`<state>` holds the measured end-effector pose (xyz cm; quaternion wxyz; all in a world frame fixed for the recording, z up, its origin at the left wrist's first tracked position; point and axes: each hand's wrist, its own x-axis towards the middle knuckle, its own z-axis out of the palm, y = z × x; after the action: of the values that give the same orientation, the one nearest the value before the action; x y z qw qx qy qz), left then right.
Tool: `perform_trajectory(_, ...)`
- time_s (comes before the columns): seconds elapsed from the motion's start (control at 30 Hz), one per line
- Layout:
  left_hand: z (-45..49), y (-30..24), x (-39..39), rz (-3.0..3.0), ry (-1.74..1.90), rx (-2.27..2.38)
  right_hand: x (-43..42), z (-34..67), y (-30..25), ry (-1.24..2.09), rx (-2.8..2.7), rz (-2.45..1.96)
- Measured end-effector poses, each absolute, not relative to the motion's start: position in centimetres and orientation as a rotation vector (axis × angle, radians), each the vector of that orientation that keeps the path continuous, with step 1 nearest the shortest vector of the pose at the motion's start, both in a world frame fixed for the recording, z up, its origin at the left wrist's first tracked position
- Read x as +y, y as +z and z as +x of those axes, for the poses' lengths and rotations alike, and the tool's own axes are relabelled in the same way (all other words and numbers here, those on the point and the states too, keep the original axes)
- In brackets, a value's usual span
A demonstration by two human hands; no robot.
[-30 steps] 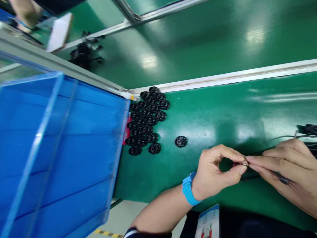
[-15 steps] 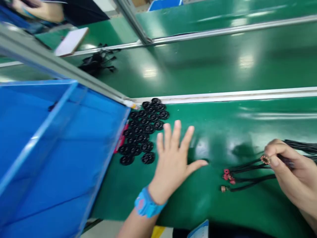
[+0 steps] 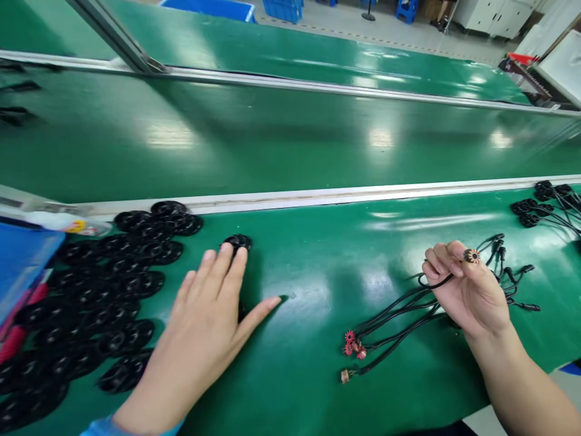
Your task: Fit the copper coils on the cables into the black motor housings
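Two bare hands work over the green table (image 3: 318, 242). The left hand (image 3: 204, 327) lies flat and spread, holding nothing; its fingers (image 3: 238, 260) reach to a lone black disc (image 3: 236, 241) just ahead of the fingertips, and whether they touch its near edge cannot be made out. The right hand (image 3: 467, 290) is well apart from that disc, so the left is far the nearer. Its fingers are closed in a pinch on a small copper coil (image 3: 472, 255), held up off the table, with a black wire (image 3: 436, 283) looping out of the grip. Below and to the left of that hand, a bundle of black wires (image 3: 399, 315) runs slantwise down to more small coils (image 3: 351, 346) at the near ends. Left of the flat hand sits a heap of black discs (image 3: 113, 290), partly cut off by the picture's edge, beside a blue bin corner (image 3: 22, 260). Far right, further wired discs (image 3: 540, 203) lie blurred and cropped.
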<state>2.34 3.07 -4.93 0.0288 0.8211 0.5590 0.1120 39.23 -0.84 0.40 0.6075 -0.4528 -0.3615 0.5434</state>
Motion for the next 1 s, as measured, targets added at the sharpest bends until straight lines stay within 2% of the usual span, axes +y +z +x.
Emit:
perform_trajectory(0.2,6.1,-5.4,-0.2,2.799,0.373,1.245,-0.9,40.0,1.2,1.198,-0.870,-1.095)
perform_trajectory(0.33,7.9,-4.0,-1.1,2.748,0.321,0.987,-2.2,39.2,2.3,1.137,-1.017,-1.172)
perform_trajectory(0.4,8.5,-3.3,-1.0,2.632,0.396,1.057,-2.5,38.5,2.6,0.922,-1.386,-1.308)
perform_trajectory(0.5,9.7,-2.6,-0.6,2.389,0.544,1.352,-2.1,36.9,2.4,0.289,-2.041,-1.308)
perform_trajectory(0.57,10.5,-2.5,0.0,2.281,0.558,1.427,-1.4,35.9,1.7,-0.004,-2.230,-1.223)
perform_trajectory(0.63,11.3,-2.5,0.6,2.227,0.533,1.405,-0.7,35.2,0.9,-0.148,-2.357,-1.200)
perform_trajectory(0.77,12.1,-2.7,1.4,2.141,0.517,1.288,-0.1,34.9,-0.3,-0.264,-2.575,-1.103)
perform_trajectory(1.0,11.7,-2.7,1.6,2.068,0.456,1.048,-0.8,35.3,0.8,-0.227,-2.758,-0.921)
